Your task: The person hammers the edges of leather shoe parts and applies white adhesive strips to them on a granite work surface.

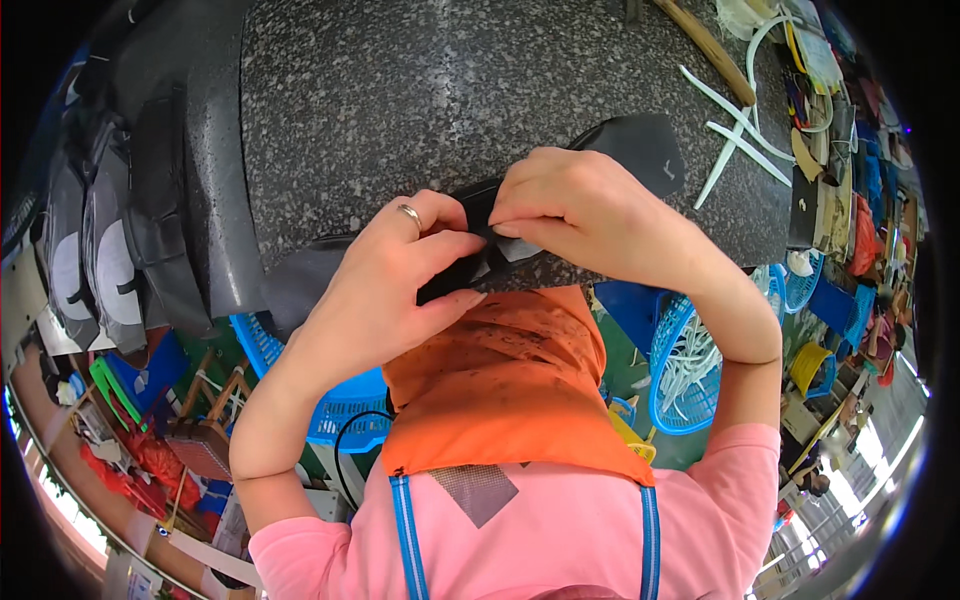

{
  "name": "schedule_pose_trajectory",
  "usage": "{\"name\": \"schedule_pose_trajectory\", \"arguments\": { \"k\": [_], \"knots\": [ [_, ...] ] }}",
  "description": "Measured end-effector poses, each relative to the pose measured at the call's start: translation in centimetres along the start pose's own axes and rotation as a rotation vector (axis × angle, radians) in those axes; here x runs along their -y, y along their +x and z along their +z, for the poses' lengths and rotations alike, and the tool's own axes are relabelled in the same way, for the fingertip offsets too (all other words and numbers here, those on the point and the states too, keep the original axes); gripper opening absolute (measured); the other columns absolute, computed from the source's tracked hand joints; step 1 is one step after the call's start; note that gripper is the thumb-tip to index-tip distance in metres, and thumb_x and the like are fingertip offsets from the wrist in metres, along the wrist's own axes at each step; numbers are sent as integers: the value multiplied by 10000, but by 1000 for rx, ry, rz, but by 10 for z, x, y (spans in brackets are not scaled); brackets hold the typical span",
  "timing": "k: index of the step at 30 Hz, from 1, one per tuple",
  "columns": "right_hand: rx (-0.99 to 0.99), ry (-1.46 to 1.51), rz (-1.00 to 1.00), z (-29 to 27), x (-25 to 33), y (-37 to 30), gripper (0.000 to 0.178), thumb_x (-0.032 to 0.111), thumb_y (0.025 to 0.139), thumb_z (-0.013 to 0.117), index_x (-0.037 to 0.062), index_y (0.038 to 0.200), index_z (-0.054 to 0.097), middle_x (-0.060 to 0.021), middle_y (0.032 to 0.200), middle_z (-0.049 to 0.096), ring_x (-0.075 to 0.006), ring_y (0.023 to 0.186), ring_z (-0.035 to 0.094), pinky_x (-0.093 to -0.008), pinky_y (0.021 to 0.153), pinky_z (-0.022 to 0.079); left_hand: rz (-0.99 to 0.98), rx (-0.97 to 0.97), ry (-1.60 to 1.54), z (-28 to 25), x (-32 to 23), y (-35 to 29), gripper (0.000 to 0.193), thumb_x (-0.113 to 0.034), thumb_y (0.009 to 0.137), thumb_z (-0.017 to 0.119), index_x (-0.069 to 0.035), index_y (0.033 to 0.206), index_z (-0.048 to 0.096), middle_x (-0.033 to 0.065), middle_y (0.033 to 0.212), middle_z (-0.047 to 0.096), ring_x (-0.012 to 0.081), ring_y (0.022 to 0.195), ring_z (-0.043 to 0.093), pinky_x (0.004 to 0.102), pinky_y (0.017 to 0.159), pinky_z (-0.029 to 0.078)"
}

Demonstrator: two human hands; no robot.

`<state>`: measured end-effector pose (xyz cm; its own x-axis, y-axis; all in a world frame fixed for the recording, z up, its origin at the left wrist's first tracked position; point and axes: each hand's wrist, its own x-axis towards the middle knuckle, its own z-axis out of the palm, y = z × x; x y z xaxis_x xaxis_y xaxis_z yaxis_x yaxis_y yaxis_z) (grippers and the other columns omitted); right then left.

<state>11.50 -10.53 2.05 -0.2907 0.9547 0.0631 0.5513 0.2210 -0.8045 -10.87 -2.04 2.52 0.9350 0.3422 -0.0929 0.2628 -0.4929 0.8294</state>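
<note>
A pink shirt [560, 520] fills the nearest part of the scene, with blue straps [651, 540] running down to an orange apron [510, 400]. Beyond the apron, both hands work at a black piece of material [645, 150] along the near edge of a speckled stone table [400, 100]; its broad right end lies on the tabletop, past the right hand. The right hand [585, 210] pinches the black piece between thumb and forefinger, its other fingers curled. The left hand [405, 270], wearing a ring [409, 217], has its thumb spread away from its bent fingers, with black material in the gap — whether it grips, I cannot tell. The two hands nearly meet. On the table's far right lie white strips [735, 140] beside a wooden stick [710, 50]. More black pieces with white patches [112, 250] lie at the left, and a blue basket [684, 422] of white strips sits below the table's right side.
</note>
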Motion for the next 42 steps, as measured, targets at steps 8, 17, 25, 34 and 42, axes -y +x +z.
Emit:
{"name": "schedule_pose_trajectory", "arguments": {
  "k": [8,17,25,34,42],
  "knots": [
    [37,-180,-149,9,6,-7,82,114,759,671,42,796,674,-51,859,625,-248,869,579,-345,792,486,45,-63,55,7,1,0,186,-60,757,739,7,925,696,127,1072,593,296,988,592,385,846,490],
    [-39,-264,-137,20,9,-23,190,125,705,727,60,872,665,-29,979,599,-243,993,562,-379,846,459,17,-80,21,6,0,5,111,-68,780,709,-2,869,703,99,989,593,281,922,596,380,792,485],
    [9,-457,-288,25,9,-24,157,167,686,636,60,791,592,-57,889,519,-242,903,541,-364,820,449,324,-183,675,25,-2,-25,293,-65,753,661,-10,1031,733,100,1087,674,246,994,662,376,936,539],
    [-334,9,-93,17,32,-6,150,79,747,740,33,850,640,-79,846,589,-248,815,611,-356,686,505,-126,-397,953,-21,-43,-38,588,-190,820,722,-13,1354,553,172,1390,548,325,1308,508,473,1123,369],
    [-368,-168,202,-12,17,-37,287,139,829,738,55,1096,676,-141,1013,670,-336,958,640,-425,845,525,-219,-980,-579,-33,-50,-34,843,172,721,548,52,1518,302,195,1488,440,257,1353,464,373,1131,366]
  ]
}}
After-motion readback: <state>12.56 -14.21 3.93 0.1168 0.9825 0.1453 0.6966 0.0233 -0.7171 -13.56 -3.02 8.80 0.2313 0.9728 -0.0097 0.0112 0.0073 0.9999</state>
